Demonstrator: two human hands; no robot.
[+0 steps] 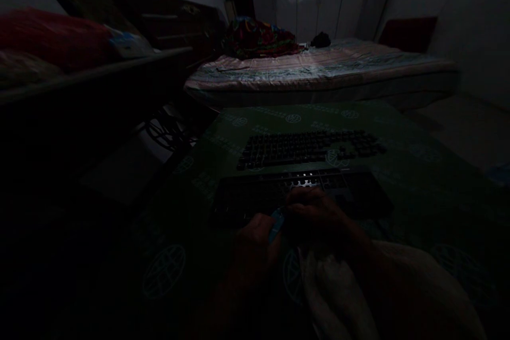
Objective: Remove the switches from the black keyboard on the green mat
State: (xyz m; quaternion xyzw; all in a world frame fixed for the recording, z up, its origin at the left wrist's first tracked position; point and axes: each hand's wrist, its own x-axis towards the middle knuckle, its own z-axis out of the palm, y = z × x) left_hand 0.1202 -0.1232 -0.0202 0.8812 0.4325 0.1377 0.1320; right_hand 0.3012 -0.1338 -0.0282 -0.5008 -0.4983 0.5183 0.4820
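Observation:
The scene is very dark. My left hand [255, 247] is closed round a small light-blue object [275, 224] that I cannot name. My right hand [314, 212] is curled beside it, over the near edge of a dark keyboard frame [239, 199], and a pale cloth [330, 287] hangs below it. Beyond the frame, several loose black keycaps [306, 147] lie in rows on a green patterned mat [418, 170].
A mattress with a striped sheet [330, 66] lies on the floor behind the mat, with a colourful bundle of cloth [257, 37] on it. A dark shelf or bed edge [99, 71] runs along the left. Bare floor [470, 127] lies at the right.

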